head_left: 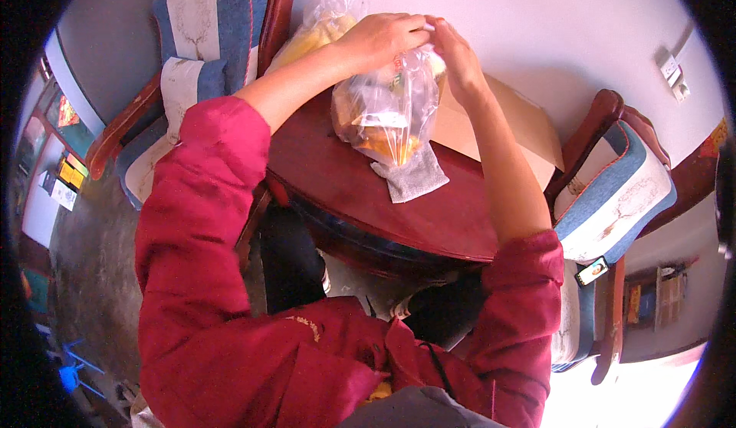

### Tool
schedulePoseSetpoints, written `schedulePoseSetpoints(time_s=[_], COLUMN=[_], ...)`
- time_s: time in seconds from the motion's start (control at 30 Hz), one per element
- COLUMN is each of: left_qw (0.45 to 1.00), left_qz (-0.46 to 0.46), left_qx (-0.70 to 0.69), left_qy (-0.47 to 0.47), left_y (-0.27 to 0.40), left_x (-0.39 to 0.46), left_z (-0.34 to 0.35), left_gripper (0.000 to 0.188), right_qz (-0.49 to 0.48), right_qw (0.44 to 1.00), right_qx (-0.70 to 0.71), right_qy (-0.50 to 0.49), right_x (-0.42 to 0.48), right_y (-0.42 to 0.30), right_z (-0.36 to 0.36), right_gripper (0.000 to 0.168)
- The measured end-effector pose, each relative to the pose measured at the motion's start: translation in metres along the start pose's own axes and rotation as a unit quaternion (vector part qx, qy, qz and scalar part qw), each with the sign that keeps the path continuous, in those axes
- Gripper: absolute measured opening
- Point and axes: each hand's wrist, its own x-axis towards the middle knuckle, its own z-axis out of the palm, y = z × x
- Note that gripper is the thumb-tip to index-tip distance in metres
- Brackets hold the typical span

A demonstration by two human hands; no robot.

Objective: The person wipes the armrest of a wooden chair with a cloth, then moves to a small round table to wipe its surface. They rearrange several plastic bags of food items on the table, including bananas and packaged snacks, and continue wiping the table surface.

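Note:
Both hands meet above the far part of a dark red wooden table (pixel 345 180). My left hand (pixel 385 39) and my right hand (pixel 454 54) pinch the gathered top of a clear plastic bag (pixel 385 106) between their fingertips. Orange-yellow contents and something white show through the bag; what they are I cannot tell. Under the near end of the bag lies a folded grey cloth (pixel 417 175). Another clear plastic bag (pixel 328 28) with yellow contents stands behind my left forearm.
A cardboard box (pixel 506 117) stands behind my right forearm by the wall. Cushioned wooden armchairs flank the table, at left (pixel 190 25) and right (pixel 621 198). A phone (pixel 591 271) lies on a seat at the right. Wall sockets (pixel 674 77) are at upper right.

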Motion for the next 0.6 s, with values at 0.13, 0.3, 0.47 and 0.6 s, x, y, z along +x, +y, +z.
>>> schedulePoseSetpoints(time_s=[0.13,0.3,0.47,0.6], left_qw=[0.990,0.986,0.974,0.969], left_qz=[0.009,-0.028,-0.019,-0.021], left_qx=[0.111,0.159,0.224,0.246], left_qy=[0.086,-0.040,-0.035,-0.031], left_y=[0.001,-0.007,-0.009,-0.011], left_x=[-0.001,-0.012,-0.036,-0.035], left_z=[-0.003,-0.002,-0.009,-0.005], left_gripper=[0.017,0.019,0.014,0.020], right_qz=[0.137,0.100,0.206,0.224], right_qw=[0.973,0.980,0.969,0.948], right_qx=[0.125,0.128,0.045,0.167], right_qy=[-0.139,-0.115,-0.131,-0.154], right_x=[0.029,0.035,0.027,0.024], right_y=[0.020,0.046,0.015,0.004], right_z=[0.007,0.005,0.005,0.024], right_gripper=[0.041,0.038,0.039,0.037])
